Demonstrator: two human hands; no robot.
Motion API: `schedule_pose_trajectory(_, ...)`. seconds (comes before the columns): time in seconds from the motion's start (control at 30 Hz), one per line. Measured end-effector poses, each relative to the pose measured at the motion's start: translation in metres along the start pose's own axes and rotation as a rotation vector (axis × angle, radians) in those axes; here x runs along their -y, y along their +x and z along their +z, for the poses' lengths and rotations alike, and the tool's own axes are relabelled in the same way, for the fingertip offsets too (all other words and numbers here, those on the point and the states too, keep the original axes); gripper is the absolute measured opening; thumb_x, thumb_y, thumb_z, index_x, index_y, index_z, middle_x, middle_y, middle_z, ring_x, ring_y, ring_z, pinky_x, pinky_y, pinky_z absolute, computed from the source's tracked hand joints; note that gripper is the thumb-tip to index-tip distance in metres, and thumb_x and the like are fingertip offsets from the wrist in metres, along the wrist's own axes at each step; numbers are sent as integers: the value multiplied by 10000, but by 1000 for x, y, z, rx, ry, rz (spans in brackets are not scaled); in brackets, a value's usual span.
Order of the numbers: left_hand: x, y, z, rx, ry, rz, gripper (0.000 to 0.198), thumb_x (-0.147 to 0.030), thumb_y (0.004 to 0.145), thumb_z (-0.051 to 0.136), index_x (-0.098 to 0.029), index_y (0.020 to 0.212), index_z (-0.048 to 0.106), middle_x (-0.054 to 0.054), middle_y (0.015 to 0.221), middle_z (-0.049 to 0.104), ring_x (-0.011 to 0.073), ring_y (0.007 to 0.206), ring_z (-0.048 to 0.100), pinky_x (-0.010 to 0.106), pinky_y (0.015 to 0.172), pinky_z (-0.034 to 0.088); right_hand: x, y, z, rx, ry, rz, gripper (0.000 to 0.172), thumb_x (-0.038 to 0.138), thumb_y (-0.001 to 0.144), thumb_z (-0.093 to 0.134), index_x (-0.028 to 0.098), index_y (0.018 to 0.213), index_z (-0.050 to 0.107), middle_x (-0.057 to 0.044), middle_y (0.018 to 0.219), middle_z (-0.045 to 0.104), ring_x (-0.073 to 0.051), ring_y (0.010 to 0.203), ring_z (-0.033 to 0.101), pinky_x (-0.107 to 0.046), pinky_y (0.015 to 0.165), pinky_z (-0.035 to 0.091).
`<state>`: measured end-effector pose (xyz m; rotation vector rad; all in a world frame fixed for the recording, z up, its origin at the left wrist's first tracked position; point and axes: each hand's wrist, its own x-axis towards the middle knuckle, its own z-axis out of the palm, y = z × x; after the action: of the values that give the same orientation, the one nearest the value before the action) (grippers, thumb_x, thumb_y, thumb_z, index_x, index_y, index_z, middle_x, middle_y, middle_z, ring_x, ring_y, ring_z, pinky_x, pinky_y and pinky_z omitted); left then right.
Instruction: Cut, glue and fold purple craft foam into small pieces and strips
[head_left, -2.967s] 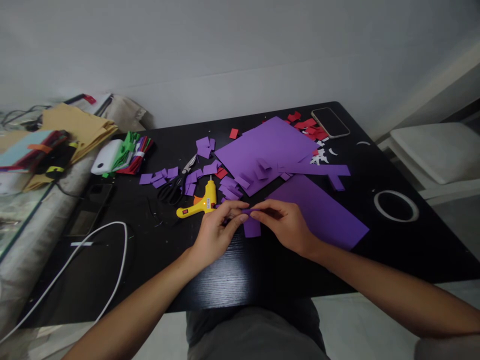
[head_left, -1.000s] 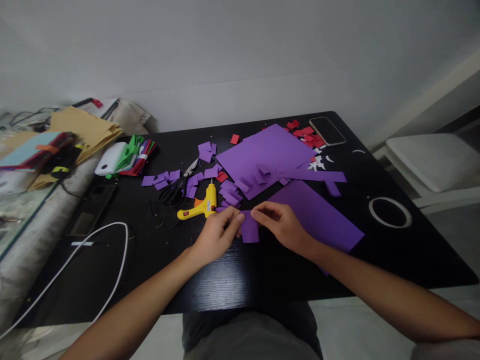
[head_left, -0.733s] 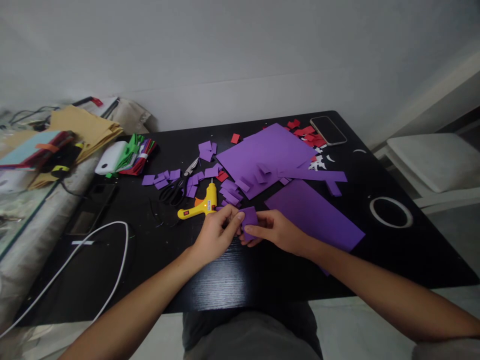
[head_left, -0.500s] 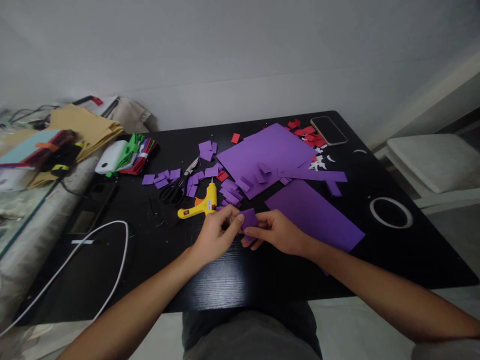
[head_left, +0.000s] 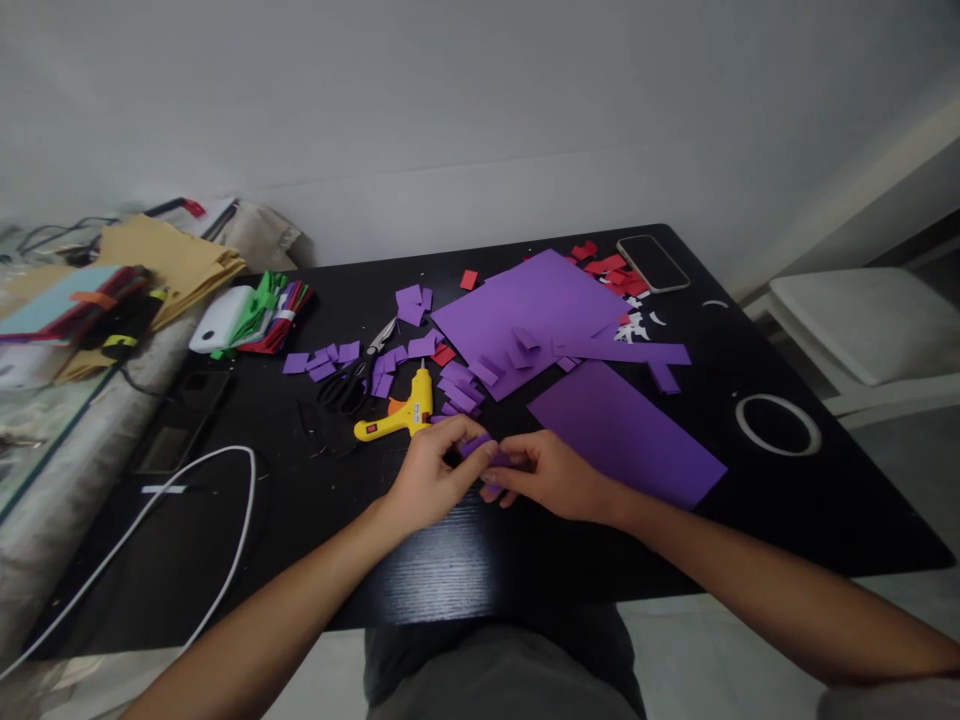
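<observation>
A small piece of purple paper (head_left: 477,446) is pinched between my two hands over the front of the black table. My left hand (head_left: 438,468) grips it by thumb and fingers from the left. From the right, my right hand (head_left: 551,474) holds its other end, the fingertips of both hands almost meeting. Fingers cover much of the piece, and it looks bent. Just beyond my left hand lies a yellow hot glue gun (head_left: 409,408). Cut purple pieces (head_left: 459,388) are scattered beside it, and black-handled scissors (head_left: 352,384) rest among more pieces to the left.
Large purple sheets (head_left: 630,430) lie right of my hands, with a purple strip (head_left: 637,352) behind. A phone (head_left: 652,263), red scraps (head_left: 611,268) and a white ring (head_left: 778,425) are farther right. A white cable (head_left: 244,530) loops at left, near bundled strips (head_left: 262,312).
The purple piece has been tilted and bent between my fingers, so less of its flat face shows. Both hands stay in nearly the same place.
</observation>
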<state>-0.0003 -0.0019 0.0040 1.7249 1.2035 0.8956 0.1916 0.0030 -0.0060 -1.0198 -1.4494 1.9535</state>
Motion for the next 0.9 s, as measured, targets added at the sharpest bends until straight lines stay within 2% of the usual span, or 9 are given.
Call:
schedule_pose_trajectory(0.2, 2, 3, -9, -82, -24, 1, 216, -320, 944, 582, -159, 801, 604, -17, 676, 513, 109, 613, 444, 235, 569, 360, 10, 3, -7, -188, 20, -107, 304, 428, 804, 782, 139, 845, 697, -60, 749, 748, -166, 673, 708, -283, 617, 586)
schedule_pose_trajectory(0.43, 3, 2, -7, -47, 114, 99, 188, -283, 946, 588, -158, 809, 622, -24, 673, 546, 95, 604, 483, 212, 577, 382, 14, 7, -15, -375, 2, -221, 275, 424, 780, 803, 170, 797, 698, -1, 667, 658, -128, 586, 614, -257, 551, 542)
schedule_pose_trajectory(0.57, 5, 3, -6, -71, 92, 88, 183, -301, 958, 584, -162, 848, 630, -24, 679, 565, 95, 605, 502, 209, 585, 403, 11, 8, -13, -395, 15, -253, 272, 426, 775, 805, 191, 851, 691, -11, 746, 663, -151, 659, 639, -294, 603, 584)
schedule_pose_trajectory(0.77, 8, 3, -5, -89, 30, 46, 196, -334, 955, 601, -162, 871, 642, -19, 682, 592, 97, 604, 531, 207, 580, 423, 5, 9, -12, -373, 113, -280, 428, 338, 776, 811, 235, 1135, 603, -18, 899, 666, -179, 810, 679, -319, 662, 630)
schedule_pose_trajectory(0.9, 9, 4, -5, -105, 12, 38, 204, -339, 957, 598, -159, 870, 638, -14, 689, 604, 98, 611, 550, 207, 587, 440, 3, 8, -11, -383, 144, -323, 436, 293, 775, 811, 260, 1108, 530, -4, 931, 672, -164, 811, 688, -307, 676, 633)
